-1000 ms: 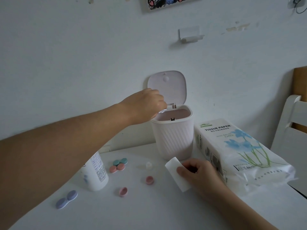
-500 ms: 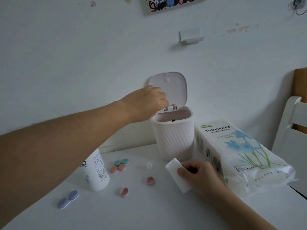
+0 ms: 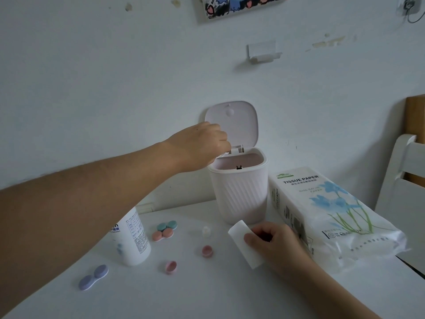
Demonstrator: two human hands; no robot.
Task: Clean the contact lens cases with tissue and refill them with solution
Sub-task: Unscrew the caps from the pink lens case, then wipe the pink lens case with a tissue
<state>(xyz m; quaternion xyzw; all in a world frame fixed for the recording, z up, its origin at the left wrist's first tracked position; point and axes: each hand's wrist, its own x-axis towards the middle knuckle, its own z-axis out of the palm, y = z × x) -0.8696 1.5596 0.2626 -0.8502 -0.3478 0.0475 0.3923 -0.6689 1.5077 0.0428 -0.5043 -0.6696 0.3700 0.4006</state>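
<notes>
My left hand [image 3: 202, 146] reaches over the open pink bin [image 3: 239, 199], fingers curled round a small white piece that is mostly hidden; it looks like a lens case body. On the table in front of the bin, my right hand [image 3: 273, 245] pinches a folded white tissue [image 3: 241, 242]. Two loose pink caps [image 3: 207, 250] [image 3: 170, 267] lie on the table. A teal and pink case [image 3: 164, 230] and a purple case [image 3: 93, 277] lie shut. The white solution bottle [image 3: 133, 240] stands partly behind my left forearm.
A small clear cap [image 3: 206, 231] sits between the cases and the bin. The tissue paper pack [image 3: 326, 217] lies to the right of the bin. A white chair [image 3: 404, 180] stands past the table's right edge. The bin's lid [image 3: 232, 125] leans against the wall.
My left hand stays over the bin's mouth with only a slight shift. My right hand and the tissue have not moved.
</notes>
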